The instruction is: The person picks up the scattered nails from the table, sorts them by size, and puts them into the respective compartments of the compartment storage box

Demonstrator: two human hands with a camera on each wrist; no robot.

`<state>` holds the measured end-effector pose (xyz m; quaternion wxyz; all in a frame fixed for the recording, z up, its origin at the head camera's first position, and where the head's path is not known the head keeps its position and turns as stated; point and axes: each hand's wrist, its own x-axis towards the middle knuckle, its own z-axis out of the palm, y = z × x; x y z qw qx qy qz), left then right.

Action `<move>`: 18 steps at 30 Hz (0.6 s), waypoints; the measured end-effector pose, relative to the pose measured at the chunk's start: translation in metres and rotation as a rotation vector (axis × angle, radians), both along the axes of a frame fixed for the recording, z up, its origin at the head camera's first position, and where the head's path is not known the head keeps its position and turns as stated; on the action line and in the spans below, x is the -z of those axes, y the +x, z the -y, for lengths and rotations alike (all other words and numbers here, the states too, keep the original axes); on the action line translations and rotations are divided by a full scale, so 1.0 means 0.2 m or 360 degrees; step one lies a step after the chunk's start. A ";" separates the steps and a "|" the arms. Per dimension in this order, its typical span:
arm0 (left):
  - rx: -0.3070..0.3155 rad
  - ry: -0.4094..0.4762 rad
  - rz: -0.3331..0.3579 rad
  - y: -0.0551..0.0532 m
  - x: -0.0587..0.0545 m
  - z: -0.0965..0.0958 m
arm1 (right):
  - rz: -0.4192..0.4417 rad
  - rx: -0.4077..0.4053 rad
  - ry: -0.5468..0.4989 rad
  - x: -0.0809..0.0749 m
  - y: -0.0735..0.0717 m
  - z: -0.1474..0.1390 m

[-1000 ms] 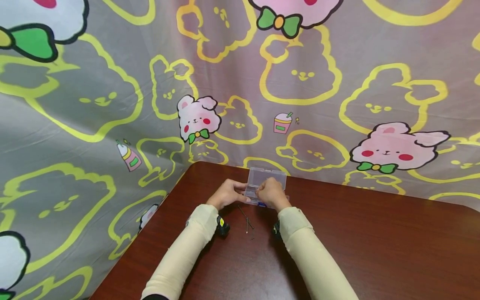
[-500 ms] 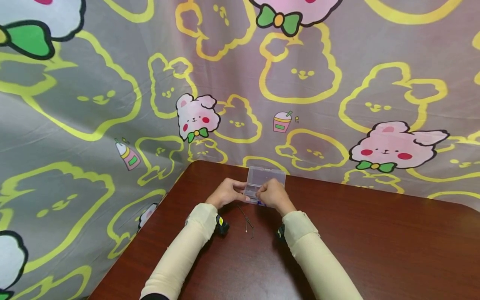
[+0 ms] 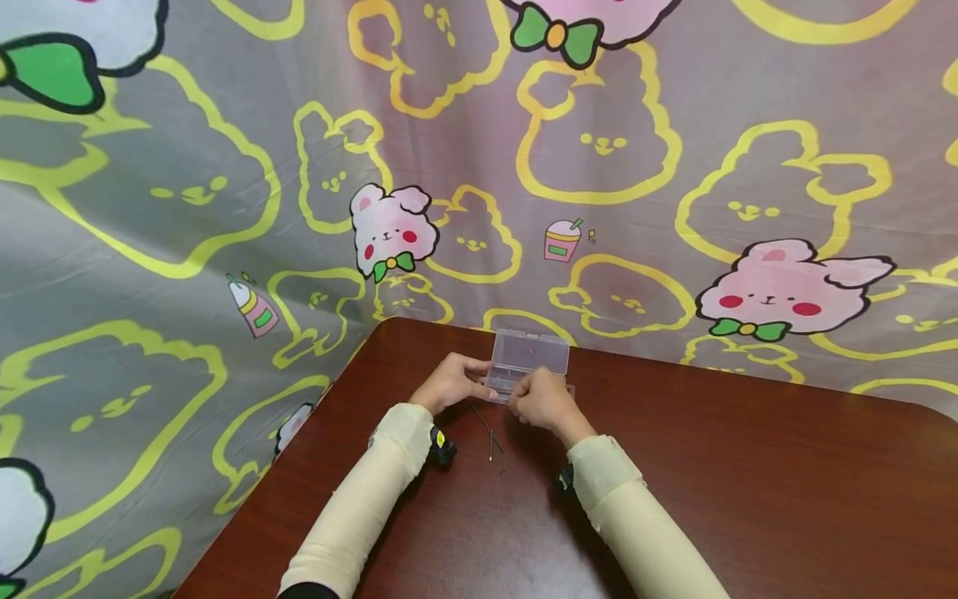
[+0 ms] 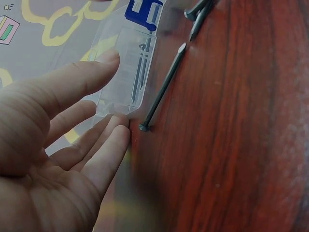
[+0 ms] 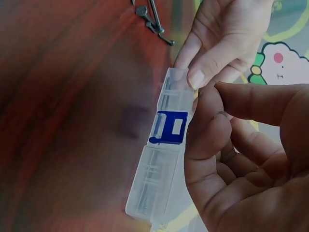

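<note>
A clear plastic box [image 3: 533, 353] stands at the back of the table, its lid raised. My left hand [image 3: 451, 383] holds the box's left end, thumb on the upper side and fingers at the corner. Thin nails [image 4: 137, 79] show through its wall, beside a blue latch [image 5: 174, 128] at the front. My right hand [image 3: 545, 401] is at the box's front right, fingers curled and thumb tip against the index finger; nothing shows between them. On the table before the box lies a dark nail [image 4: 163, 87], with other nails [image 4: 197, 18] near its pointed end.
The brown table [image 3: 718, 466] reaches well to the right. A patterned curtain [image 3: 629, 150] hangs close behind the box and along the left side. A black wrist device [image 3: 443, 449] sits under the left cuff.
My right hand has drawn back from inside the box toward me, down in the head view, baring more of the lid. My left hand keeps its hold on the box.
</note>
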<state>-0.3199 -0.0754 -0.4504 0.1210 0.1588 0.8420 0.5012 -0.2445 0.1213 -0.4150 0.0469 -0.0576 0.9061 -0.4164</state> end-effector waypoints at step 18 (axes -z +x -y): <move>0.0011 -0.0039 0.0006 0.01 -0.01 0.01 | -0.0016 -0.0108 0.0064 0.07 0.08 0.02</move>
